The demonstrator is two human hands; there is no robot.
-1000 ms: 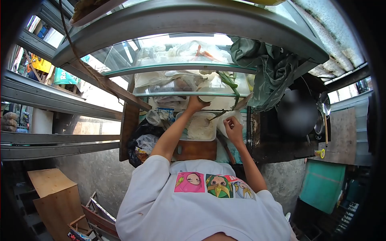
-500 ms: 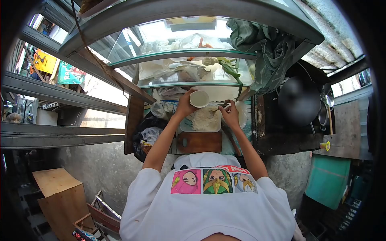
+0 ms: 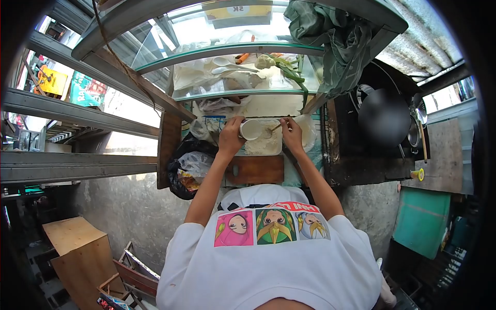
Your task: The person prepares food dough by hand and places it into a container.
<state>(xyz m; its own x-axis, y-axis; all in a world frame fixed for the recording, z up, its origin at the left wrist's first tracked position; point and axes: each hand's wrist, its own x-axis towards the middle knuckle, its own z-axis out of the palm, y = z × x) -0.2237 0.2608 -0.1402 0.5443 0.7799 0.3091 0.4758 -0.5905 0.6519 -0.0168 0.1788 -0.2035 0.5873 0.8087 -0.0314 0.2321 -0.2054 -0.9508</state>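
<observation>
My left hand [image 3: 231, 137] is closed around a white cup [image 3: 251, 130], its pale inside visible to me as it tips to the right over a clear plastic tub [image 3: 262, 154]. White flour-like powder [image 3: 266, 145] lies in the tub. On the tub's right side, my right hand [image 3: 292, 133] pinches the handle of a spoon [image 3: 276, 127], whose bowl end points down toward the powder. A brown wooden cutting board [image 3: 257, 170] lies just in front of the tub, nearer my body. What the cup holds, I cannot make out.
Left of the board sits a black plastic bag [image 3: 178, 163]. A glass case with carrots [image 3: 241, 58], leafy greens [image 3: 289, 72] and white spoons [image 3: 223, 66] rises behind. A dark wok [image 3: 383, 119] stands on the right, beneath a hanging green cloth [image 3: 346, 67].
The cup has lowered slightly and tilted toward the tub. My right hand stays at the spoon by the tub's far right edge. The whole view has shifted a little.
</observation>
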